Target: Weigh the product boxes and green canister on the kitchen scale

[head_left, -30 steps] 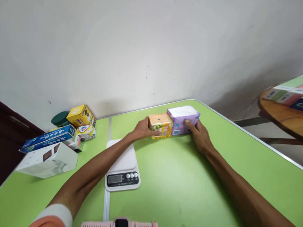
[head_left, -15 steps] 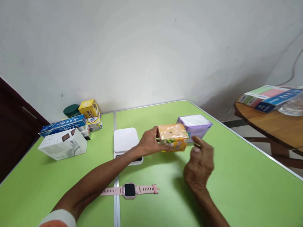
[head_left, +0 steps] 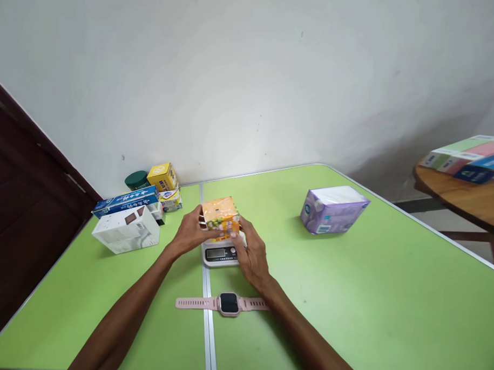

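Between my two hands is an orange tissue pack point(head_left: 220, 210) in shiny plastic wrap. My left hand point(head_left: 191, 232) grips its left side, and my right hand point(head_left: 252, 252) is closed on its right side. The pack is over the white kitchen scale point(head_left: 223, 263) and hides most of its plate; I cannot tell whether it rests on it. The scale's dark display strip shows at the front. Nearer to me, a pink-strapped smartwatch point(head_left: 229, 303) lies flat across the table's metal seam, partly under my right forearm.
A purple tissue pack point(head_left: 335, 211) stands on the green table point(head_left: 348, 307) to the right. At the left back are a white box point(head_left: 127, 230), a long blue box point(head_left: 127, 199), a yellow box point(head_left: 163, 176) and a green lid point(head_left: 136, 179). A wooden table point(head_left: 465, 198) holds boxes at far right.
The orange tissue pack has moved left from beside the purple pack to over the scale. My right hand has come over to hold it too. The view has shifted somewhat.
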`<state>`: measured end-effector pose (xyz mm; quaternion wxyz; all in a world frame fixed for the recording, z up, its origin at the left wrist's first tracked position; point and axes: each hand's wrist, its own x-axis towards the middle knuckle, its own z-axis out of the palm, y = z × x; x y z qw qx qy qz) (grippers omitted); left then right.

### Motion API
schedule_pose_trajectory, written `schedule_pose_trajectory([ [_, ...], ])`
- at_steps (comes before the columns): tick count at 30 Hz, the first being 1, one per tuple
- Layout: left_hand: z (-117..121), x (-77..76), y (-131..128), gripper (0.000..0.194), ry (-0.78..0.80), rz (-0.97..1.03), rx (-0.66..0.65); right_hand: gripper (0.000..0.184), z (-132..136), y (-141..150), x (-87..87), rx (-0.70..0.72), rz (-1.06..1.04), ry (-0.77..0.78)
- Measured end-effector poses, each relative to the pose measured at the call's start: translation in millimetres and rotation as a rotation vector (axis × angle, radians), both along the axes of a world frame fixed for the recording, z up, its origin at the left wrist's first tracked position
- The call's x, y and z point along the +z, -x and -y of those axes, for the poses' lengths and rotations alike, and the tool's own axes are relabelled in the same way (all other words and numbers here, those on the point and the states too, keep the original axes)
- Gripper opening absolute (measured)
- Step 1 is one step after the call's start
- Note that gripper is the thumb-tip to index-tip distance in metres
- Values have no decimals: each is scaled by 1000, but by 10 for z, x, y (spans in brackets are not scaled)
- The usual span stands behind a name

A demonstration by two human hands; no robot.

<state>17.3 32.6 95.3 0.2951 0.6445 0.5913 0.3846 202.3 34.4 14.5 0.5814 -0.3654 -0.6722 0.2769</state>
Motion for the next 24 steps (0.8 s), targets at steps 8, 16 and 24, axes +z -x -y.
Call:
schedule_pose_trajectory([
  [8,-33,-183,143,65,0,-9,8,50,-48,84,-143,66,45,20],
  [16,130,-343,337,103,-40,30,53,68,-290,-125,-311,-137,-27,174],
  [24,464,-979,629,62,-34,411,399,60,-370,-359,-369,-224,-2,269],
])
